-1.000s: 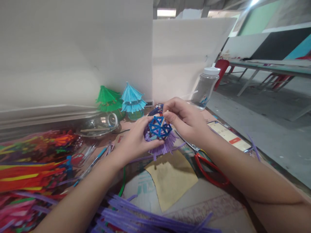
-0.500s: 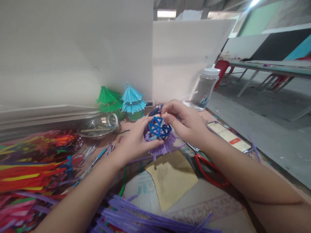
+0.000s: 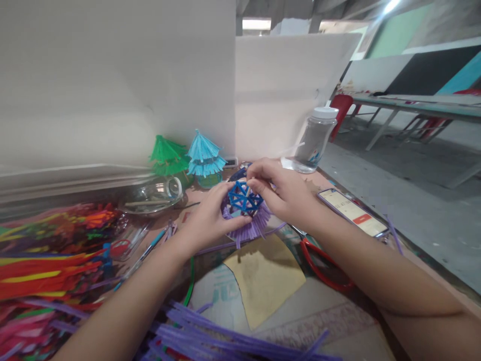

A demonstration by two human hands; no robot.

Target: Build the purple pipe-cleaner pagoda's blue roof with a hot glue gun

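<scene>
My left hand (image 3: 212, 213) curls round the left side of a small craft piece, thumb at its lower front. The piece has a blue pipe-cleaner lattice (image 3: 245, 196) on top and a purple fringe (image 3: 250, 228) round its edge. My right hand (image 3: 276, 188) pinches a short pale stick (image 3: 248, 188) at the lattice's upper right. Whether the stick touches the lattice is too small to tell. Underneath lies a tan paper sheet (image 3: 268, 281). Red-handled scissors (image 3: 323, 271) rest below my right forearm.
Green (image 3: 167, 153) and light-blue (image 3: 205, 153) fringed cone models stand behind, beside a clear jar (image 3: 154, 195) on its side. Purple pipe cleaners (image 3: 225, 336) lie in front, a multicoloured pile (image 3: 48, 265) at left. A phone (image 3: 353, 213) and a clear water bottle (image 3: 317, 140) are at right.
Both hands and the craft piece have shifted very slightly left in view. My right fingers stay pinched on the stick by the lattice.
</scene>
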